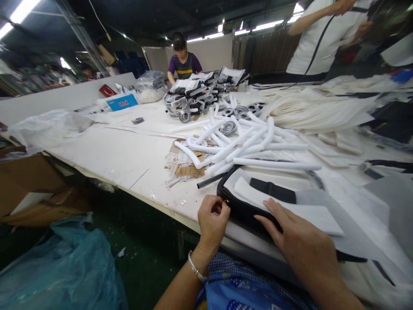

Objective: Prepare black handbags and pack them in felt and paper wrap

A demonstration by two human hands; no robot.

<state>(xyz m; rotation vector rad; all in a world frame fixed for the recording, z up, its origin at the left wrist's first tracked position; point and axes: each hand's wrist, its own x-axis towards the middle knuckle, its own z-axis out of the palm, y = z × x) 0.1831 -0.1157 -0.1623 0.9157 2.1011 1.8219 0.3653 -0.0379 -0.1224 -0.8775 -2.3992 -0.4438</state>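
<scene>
A black bag (240, 209) lies at the near edge of the white table (122, 150), with white foam sheets (290, 211) tucked in and over it. My left hand (213, 221) is closed in a pinch at the bag's left end, on a small gold zipper pull (226, 201). My right hand (300, 245) lies flat with its fingers stretched out, pressing on the bag's near side. A silver bracelet (195, 270) circles my left wrist.
A heap of white foam tubes (245, 144) lies behind the bag, small paper packets (182, 165) to its left. Packed bags (196, 97) pile up farther back, where a person (183, 62) works. Another person (325, 38) stands at the right. A blue plastic bag (61, 267) and cardboard (29, 185) sit on the floor.
</scene>
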